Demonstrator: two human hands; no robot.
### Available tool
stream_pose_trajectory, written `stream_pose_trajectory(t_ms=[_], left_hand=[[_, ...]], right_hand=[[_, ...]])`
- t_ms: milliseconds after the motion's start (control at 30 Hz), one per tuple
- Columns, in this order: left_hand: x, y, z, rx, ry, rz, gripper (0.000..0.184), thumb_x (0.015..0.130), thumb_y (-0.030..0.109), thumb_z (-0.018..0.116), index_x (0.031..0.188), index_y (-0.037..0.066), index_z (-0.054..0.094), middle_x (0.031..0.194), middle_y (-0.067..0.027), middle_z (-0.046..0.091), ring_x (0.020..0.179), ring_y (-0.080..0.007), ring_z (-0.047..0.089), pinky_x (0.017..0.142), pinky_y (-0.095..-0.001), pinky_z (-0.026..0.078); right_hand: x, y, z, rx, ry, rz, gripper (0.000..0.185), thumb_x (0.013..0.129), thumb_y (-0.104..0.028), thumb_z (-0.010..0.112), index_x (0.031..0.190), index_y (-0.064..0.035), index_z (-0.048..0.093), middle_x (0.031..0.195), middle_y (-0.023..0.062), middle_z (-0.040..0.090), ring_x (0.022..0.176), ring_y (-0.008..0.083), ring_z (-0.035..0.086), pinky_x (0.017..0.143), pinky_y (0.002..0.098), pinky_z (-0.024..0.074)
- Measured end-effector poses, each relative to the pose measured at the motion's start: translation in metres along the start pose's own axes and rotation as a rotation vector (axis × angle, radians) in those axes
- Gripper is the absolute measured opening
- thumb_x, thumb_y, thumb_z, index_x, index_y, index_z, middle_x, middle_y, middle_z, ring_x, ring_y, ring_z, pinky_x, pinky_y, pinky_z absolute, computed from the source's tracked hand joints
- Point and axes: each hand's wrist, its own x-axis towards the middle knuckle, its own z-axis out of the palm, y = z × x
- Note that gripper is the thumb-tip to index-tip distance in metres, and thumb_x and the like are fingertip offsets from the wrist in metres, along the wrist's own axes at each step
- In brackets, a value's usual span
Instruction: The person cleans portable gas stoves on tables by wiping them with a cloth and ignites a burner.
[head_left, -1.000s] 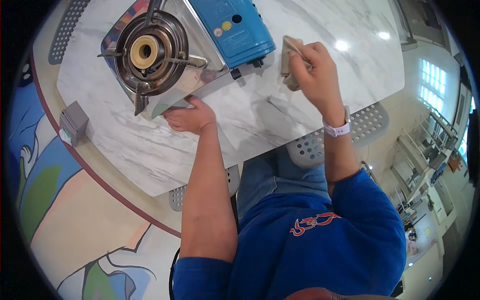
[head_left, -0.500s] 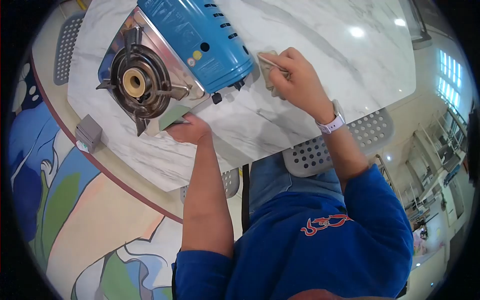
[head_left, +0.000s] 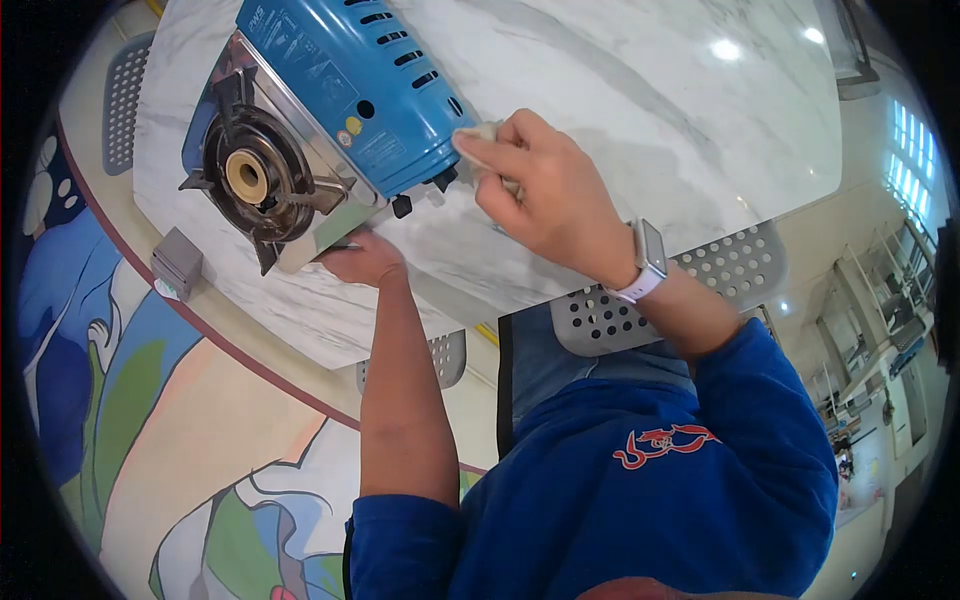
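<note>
A portable gas stove (head_left: 318, 130) with a blue canister cover, metal top and dark round burner (head_left: 247, 178) sits on the marble-patterned table. My left hand (head_left: 366, 259) grips the stove's near side edge, thumb on the metal side and the other fingers out of sight beneath. In my right hand (head_left: 548, 190), a light beige cloth (head_left: 486, 131) is bunched between the fingers. It meets the rounded end of the blue cover, close to the black knob (head_left: 443, 180). Part of the cloth is hidden by my fingers.
The white marbled tabletop (head_left: 640, 100) extends to the right of the stove. Grey perforated seats (head_left: 735, 262) stand around the table's edge. A small grey box-like object (head_left: 178, 258) is by the table's left edge. Below lies a floor with a colourful mural (head_left: 220, 420).
The stove has shifted slightly left, my left hand moving with it. My right hand has brought the cloth leftward from the tabletop to the end of the blue cover.
</note>
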Motion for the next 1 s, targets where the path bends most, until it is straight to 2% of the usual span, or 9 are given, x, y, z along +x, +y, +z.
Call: stream_pose_trajectory(t_ms=[100,300,400,500,600,700,800,900,1000], left_hand=[[-0.003,0.0,0.0,-0.084,0.017,0.029,0.077,0.082,0.022,0.054,0.143,-0.003,0.015,0.125,-0.0289,0.047,0.111,-0.0437,0.049,0.093,-0.049,0.041],[-0.002,-0.006,0.003,0.01,0.016,-0.015,0.078,0.083,0.021,0.056,0.143,-0.003,0.014,0.121,-0.0282,0.049,0.109,-0.0436,0.05,0.091,-0.0492,0.042],[-0.003,-0.005,0.006,-0.007,0.12,0.034,0.051,0.084,0.025,0.06,0.121,-0.005,0.042,0.113,-0.0258,0.054,0.102,-0.0408,0.055,0.084,-0.0471,0.045],[-0.001,-0.005,0.006,-0.049,0.114,0.069,0.052,0.084,0.026,0.061,0.122,-0.005,0.041,0.113,-0.0256,0.054,0.102,-0.041,0.055,0.085,-0.0473,0.045],[0.001,-0.009,0.007,0.0,0.101,0.05,0.053,0.085,0.026,0.06,0.124,-0.004,0.039,0.113,-0.0258,0.055,0.102,-0.0417,0.055,0.084,-0.0479,0.044],[-0.002,0.005,0.002,-0.152,0.111,0.079,0.051,0.086,0.025,0.059,0.122,-0.005,0.04,0.112,-0.0261,0.055,0.102,-0.0422,0.055,0.084,-0.048,0.045],[-0.002,0.008,0.0,-0.126,0.094,0.062,0.05,0.086,0.024,0.059,0.121,-0.006,0.041,0.111,-0.0264,0.055,0.101,-0.0424,0.056,0.083,-0.048,0.045],[0.0,0.0,0.003,-0.132,0.048,0.031,0.05,0.085,0.024,0.06,0.12,-0.006,0.041,0.11,-0.0266,0.055,0.1,-0.0424,0.056,0.083,-0.0477,0.045],[0.001,-0.003,0.004,-0.111,0.077,0.061,0.049,0.084,0.023,0.061,0.118,-0.006,0.043,0.108,-0.0259,0.056,0.101,-0.0421,0.055,0.084,-0.0471,0.044]], right_hand=[[-0.003,-0.003,-0.003,0.342,-0.081,0.077,0.024,0.078,-0.013,0.058,0.098,-0.0063,0.07,0.077,0.0133,0.055,0.063,0.027,0.057,0.058,0.0352,0.0468],[0.013,0.026,-0.01,0.114,0.015,0.284,0.028,0.08,-0.014,0.055,0.102,-0.0035,0.069,0.08,0.014,0.058,0.066,0.0275,0.059,0.062,0.0341,0.0493],[0.015,0.025,0.002,-0.013,-0.063,0.113,0.03,0.078,-0.014,0.055,0.101,-0.0006,0.068,0.08,0.0155,0.059,0.068,0.0297,0.059,0.065,0.0365,0.0492],[0.015,0.01,0.007,0.02,-0.037,0.175,0.026,0.077,-0.014,0.055,0.094,0.0009,0.068,0.08,0.0164,0.059,0.071,0.0313,0.059,0.066,0.0393,0.0485],[0.011,-0.009,0.007,-0.061,-0.003,0.095,0.02,0.076,-0.012,0.056,0.085,0.0014,0.068,0.076,0.0156,0.057,0.07,0.031,0.059,0.064,0.0399,0.0479],[0.01,-0.019,0.006,-0.098,-0.008,0.02,0.015,0.074,-0.011,0.058,0.081,-0.0013,0.068,0.074,0.0142,0.056,0.066,0.0305,0.058,0.062,0.0403,0.0475],[0.005,-0.026,0.006,0.077,-0.101,-0.056,0.016,0.073,-0.012,0.06,0.083,-0.0042,0.069,0.072,0.0126,0.055,0.063,0.0295,0.057,0.06,0.0395,0.0473],[-0.007,-0.034,0.015,0.185,-0.218,-0.081,0.025,0.075,-0.006,0.059,0.098,-0.0055,0.068,0.078,0.0123,0.054,0.063,0.0269,0.055,0.057,0.0333,0.0447],[-0.004,-0.03,0.01,0.192,-0.18,-0.002,0.026,0.077,-0.006,0.058,0.101,-0.0065,0.068,0.078,0.0111,0.054,0.065,0.0238,0.056,0.056,0.0324,0.0456]])
